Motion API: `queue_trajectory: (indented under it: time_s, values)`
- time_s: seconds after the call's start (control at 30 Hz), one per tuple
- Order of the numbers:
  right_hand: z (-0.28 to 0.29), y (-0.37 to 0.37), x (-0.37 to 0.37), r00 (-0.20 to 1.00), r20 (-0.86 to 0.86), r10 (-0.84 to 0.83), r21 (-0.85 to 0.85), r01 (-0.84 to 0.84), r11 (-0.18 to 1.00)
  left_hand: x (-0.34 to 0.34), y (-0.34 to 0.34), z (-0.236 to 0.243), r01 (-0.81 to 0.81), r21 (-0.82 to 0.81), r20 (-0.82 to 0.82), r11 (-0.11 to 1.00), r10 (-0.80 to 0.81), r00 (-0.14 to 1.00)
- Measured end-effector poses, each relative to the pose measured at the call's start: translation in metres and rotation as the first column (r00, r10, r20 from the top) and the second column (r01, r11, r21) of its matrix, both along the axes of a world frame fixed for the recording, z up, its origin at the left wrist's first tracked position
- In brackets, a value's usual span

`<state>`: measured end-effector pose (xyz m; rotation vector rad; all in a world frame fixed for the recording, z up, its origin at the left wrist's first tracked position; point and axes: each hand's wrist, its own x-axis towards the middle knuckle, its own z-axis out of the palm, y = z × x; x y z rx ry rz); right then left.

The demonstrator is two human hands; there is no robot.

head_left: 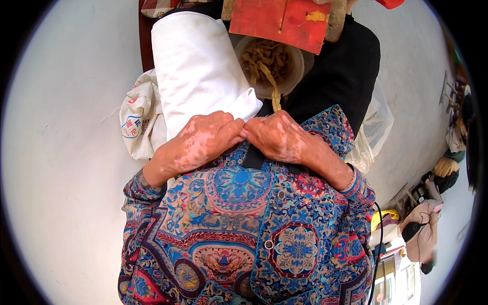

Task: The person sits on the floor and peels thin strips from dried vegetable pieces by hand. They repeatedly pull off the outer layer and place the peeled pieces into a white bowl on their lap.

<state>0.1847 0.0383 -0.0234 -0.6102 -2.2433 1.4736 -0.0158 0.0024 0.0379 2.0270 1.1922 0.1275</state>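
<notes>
tan strip (275,96), one: draped from the round tub (300,65), one, to the right hand (279,136); judged light, soft, pliant, tearable if tugged; best gripped flat, near its end. heaped strips (277,51) in tub: overlapped, not countable. left hand (206,133), one: met by the right; fingers of both curled, tips pressed together; whatever is pinched cannot be told. white cloth (198,66), one; red board (279,23), one.

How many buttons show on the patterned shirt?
2. In the picture, the upper button is below the right hand; the lower button is farther down, slightly left. Others may be hidden by folds or out of frame.
</notes>
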Motion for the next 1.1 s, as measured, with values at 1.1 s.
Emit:
queue_trajectory:
  time_s: [1.1]
  values:
    - [0.025, -0.016, -0.017, 0.958, -0.109, -0.264, -0.448, 0.19, 0.874, -0.006, -0.011, 0.003, -0.211, 0.101, 0.206, 0.972, 0.187, 0.96]
